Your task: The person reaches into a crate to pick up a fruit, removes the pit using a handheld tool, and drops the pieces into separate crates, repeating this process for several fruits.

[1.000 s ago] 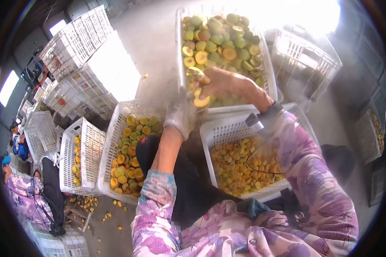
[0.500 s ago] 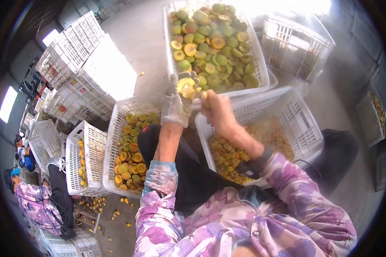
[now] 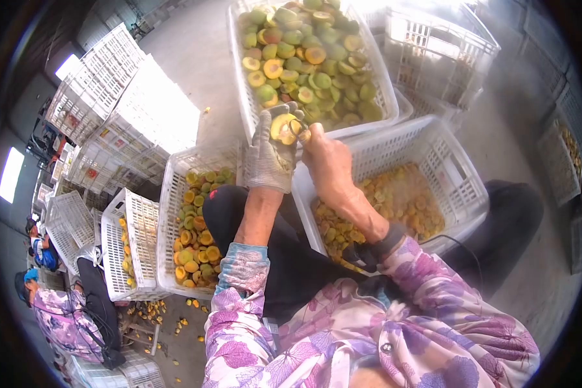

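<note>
My left hand [image 3: 270, 152], in a grey-white work glove, cups a halved yellow-green stone fruit [image 3: 282, 129], perhaps a peach or apricot, cut face up. My bare right hand [image 3: 328, 158] is closed on a small tool with a curved metal end [image 3: 296, 127], which touches the right side of the cut face. Most of its handle is hidden in my fingers. Just beyond my hands stands a white crate [image 3: 394, 97] of halved green fruit [image 3: 310, 55]. Below my right forearm, another crate [image 3: 469, 194] holds small yellow-brown pieces [image 3: 401, 194], perhaps pits.
At my left knee a crate [image 3: 166, 239] holds hollowed fruit halves [image 3: 197, 252]. Another crate [image 3: 132, 252] stands beside it. Stacked crates [image 3: 142, 103] rise at the left, more [image 3: 440, 55] at the back right. Fruit scraps [image 3: 152, 310] litter the floor near a seated person [image 3: 64, 313].
The tool's curved end has moved onto the cut face, where it stood at the fruit's edge before. My right hand has turned more upright. The view has shifted slightly.
</note>
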Motion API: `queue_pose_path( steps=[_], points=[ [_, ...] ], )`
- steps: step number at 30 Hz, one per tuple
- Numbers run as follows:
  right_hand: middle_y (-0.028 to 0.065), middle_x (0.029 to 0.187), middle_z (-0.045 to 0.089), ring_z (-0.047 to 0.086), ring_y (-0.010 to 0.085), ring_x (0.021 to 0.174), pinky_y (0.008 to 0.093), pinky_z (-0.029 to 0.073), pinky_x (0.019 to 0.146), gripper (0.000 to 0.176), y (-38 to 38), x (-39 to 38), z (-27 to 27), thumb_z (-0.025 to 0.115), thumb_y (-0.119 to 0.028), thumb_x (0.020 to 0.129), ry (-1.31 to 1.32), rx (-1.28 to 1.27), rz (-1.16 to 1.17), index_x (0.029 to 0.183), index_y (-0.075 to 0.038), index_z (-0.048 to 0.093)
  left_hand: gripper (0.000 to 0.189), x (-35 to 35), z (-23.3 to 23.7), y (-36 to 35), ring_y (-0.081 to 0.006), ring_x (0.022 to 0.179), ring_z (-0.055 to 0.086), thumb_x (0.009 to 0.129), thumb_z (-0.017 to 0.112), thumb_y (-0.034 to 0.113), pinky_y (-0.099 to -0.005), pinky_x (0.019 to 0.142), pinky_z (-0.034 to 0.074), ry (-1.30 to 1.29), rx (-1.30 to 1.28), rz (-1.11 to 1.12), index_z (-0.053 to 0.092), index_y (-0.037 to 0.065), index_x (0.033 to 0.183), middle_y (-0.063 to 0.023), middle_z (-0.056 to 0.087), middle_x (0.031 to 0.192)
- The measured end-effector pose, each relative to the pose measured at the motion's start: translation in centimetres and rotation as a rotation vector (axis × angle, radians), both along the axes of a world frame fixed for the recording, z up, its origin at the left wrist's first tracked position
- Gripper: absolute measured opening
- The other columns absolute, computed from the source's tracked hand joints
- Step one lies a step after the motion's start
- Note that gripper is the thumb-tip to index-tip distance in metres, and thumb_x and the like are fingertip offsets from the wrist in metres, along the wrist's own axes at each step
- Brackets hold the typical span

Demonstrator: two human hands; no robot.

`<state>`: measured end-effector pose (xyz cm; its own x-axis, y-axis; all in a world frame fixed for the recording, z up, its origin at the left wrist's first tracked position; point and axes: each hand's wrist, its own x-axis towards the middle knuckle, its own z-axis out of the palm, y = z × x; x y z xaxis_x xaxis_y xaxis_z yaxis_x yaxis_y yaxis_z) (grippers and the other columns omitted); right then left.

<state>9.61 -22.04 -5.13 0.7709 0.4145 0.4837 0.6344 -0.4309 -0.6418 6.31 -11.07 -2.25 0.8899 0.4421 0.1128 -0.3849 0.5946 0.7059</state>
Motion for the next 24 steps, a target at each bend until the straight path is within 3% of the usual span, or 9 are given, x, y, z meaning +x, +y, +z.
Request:
queue_pose_path(
  steps=[2, 5, 8, 12, 18, 21, 23, 24],
  points=[
    [0.0226, 0.073, 0.061, 0.058, 0.0465, 0.074, 0.0545, 0.043, 0.061, 0.027, 0.2, -0.1, 0.0, 0.054, 0.007, 0.072, 0.066, 0.018, 0.020, 0.095, -0.001, 0.042, 0.035, -0.1, 0.0, -0.5, -0.0200, 0.100, 0.059, 0.100, 0.044, 0.031, -0.0310, 0.086, 0.049, 0.048, 0.013, 0.038, 0.056, 0.001, 0.114, -0.0112, 0.061, 0.114],
    [0.0233, 0.077, 0.062, 0.058, 0.0470, 0.075, 0.0550, 0.043, 0.063, 0.026, 0.5, 0.0, -0.2, 0.054, 0.006, 0.073, 0.123, 0.017, -0.002, 0.095, -0.002, 0.043, 0.034, 0.3, 0.1, -0.8, -0.0198, 0.099, 0.059, 0.099, 0.045, 0.030, -0.0310, 0.086, 0.049, 0.059, -0.030, 0.032, 0.057, 0.002, 0.113, -0.0107, 0.062, 0.111],
    [0.0226, 0.065, 0.059, 0.060, 0.0419, 0.068, 0.0483, 0.044, 0.056, 0.019, 1.2, 0.4, -1.3, 0.058, -0.002, 0.080, 0.014, 0.024, -0.089, 0.090, 0.001, 0.042, 0.034, 0.1, 0.1, -1.2, -0.0192, 0.097, 0.060, 0.099, 0.047, 0.031, -0.0304, 0.084, 0.049, 0.072, 0.065, 0.049, 0.057, 0.003, 0.114, -0.0102, 0.063, 0.108],
    [0.0232, 0.065, 0.059, 0.060, 0.0427, 0.067, 0.0483, 0.044, 0.056, 0.018, 1.0, 0.3, -1.9, 0.057, 0.000, 0.079, 0.015, 0.057, -0.061, 0.089, 0.002, 0.042, 0.033, 0.3, -0.8, -1.1, -0.0186, 0.092, 0.060, 0.099, 0.047, 0.033, -0.0295, 0.080, 0.049, 0.125, 0.048, 0.034, 0.057, 0.004, 0.112, -0.0090, 0.063, 0.103],
    [0.0250, 0.067, 0.059, 0.060, 0.0438, 0.070, 0.0492, 0.044, 0.057, 0.019, 0.2, 0.0, -1.6, 0.057, 0.000, 0.078, -0.087, 0.029, 0.143, 0.089, 0.004, 0.042, 0.036, 0.2, -0.8, -1.1, -0.0174, 0.083, 0.060, 0.099, 0.045, 0.039, -0.0282, 0.072, 0.050, 0.152, 0.047, 0.159, 0.059, 0.006, 0.096, -0.0074, 0.063, 0.093],
    [0.0257, 0.067, 0.059, 0.059, 0.0428, 0.069, 0.0461, 0.046, 0.057, 0.019, -0.1, 0.4, -1.8, 0.058, -0.002, 0.078, -0.027, 0.051, 0.275, 0.092, 0.005, 0.046, 0.041, -0.3, -0.2, -1.4, -0.0177, 0.076, 0.059, 0.099, 0.044, 0.043, -0.0288, 0.069, 0.050, 0.222, 0.169, 0.220, 0.058, 0.007, 0.087, -0.0081, 0.063, 0.086],
    [0.0255, 0.069, 0.060, 0.059, 0.0422, 0.068, 0.0431, 0.048, 0.059, 0.021, -0.1, 1.1, -1.9, 0.059, -0.003, 0.078, 0.266, 0.064, 0.442, 0.095, 0.005, 0.051, 0.045, -0.5, 0.0, -1.7, -0.0184, 0.072, 0.059, 0.098, 0.043, 0.046, -0.0284, 0.062, 0.049, 0.303, 0.129, 0.265, 0.057, 0.006, 0.080, -0.0092, 0.062, 0.079],
    [0.0255, 0.069, 0.060, 0.059, 0.0422, 0.068, 0.0431, 0.048, 0.059, 0.021, -0.5, 1.2, -1.6, 0.059, -0.003, 0.078, 0.264, 0.064, 0.442, 0.095, 0.005, 0.051, 0.045, -0.4, 0.0, -1.7, -0.0184, 0.072, 0.059, 0.098, 0.043, 0.046, -0.0284, 0.062, 0.049, 0.300, 0.129, 0.265, 0.057, 0.006, 0.080, -0.0092, 0.062, 0.079]
  ],
)
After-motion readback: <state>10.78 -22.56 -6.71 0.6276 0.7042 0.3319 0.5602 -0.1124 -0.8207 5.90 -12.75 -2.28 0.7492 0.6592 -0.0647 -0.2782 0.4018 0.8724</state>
